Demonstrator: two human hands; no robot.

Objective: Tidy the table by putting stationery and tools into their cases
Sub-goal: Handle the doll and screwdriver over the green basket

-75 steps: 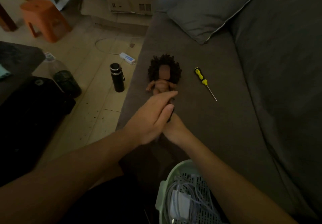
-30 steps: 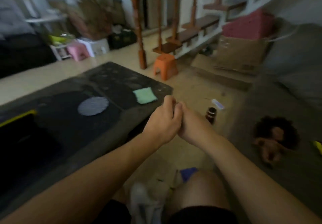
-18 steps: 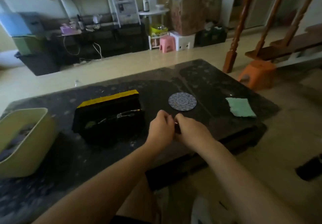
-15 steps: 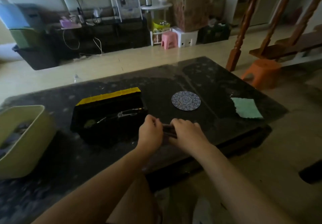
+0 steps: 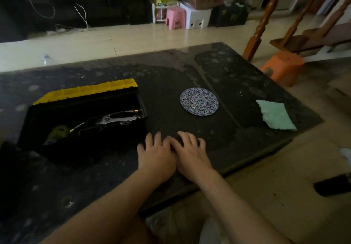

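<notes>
Item 1: counter (image 5: 228, 76), dark speckled stone top, fills most of my view. Item 2: toolbox (image 5: 91, 145), black, on the counter's left part, its yellow lid (image 5: 89, 90) thrown open to the far side. Contents as far as I can see: a metal plier-type tool (image 5: 115, 119) lying across the middle, a thin shaft w/ brass-coloured tip (image 5: 133, 111) just beyond it, and a yellowish object (image 5: 57, 132) at the left end; the rest of the interior is too dark to tell. Item 3: left hand (image 5: 155, 154), palm down on the counter just right of the toolbox's near corner. Its fingers (image 5: 157, 139) are spread and relaxed and grasp nothing I can make out. Item 4: right hand (image 5: 191, 154), palm down, side by side w/ the left and touching it. Its fingers (image 5: 185, 137) are likewise spread and loose, not clenched. Whether anything dark lies under either hand I cannot tell. Item 5: round patterned coaster (image 5: 199, 101), blue and white, flat on the counter beyond the hands, well apart from the toolbox. Item 6: pale green cloth (image 5: 275, 115), near the counter's right edge. Off the counter, on the floor: an orange stool (image 5: 283, 67) to the right by a wooden stair post (image 5: 264, 19), and a pink stool (image 5: 175, 18) in the bkgd next to a white box (image 5: 197, 18).
</notes>
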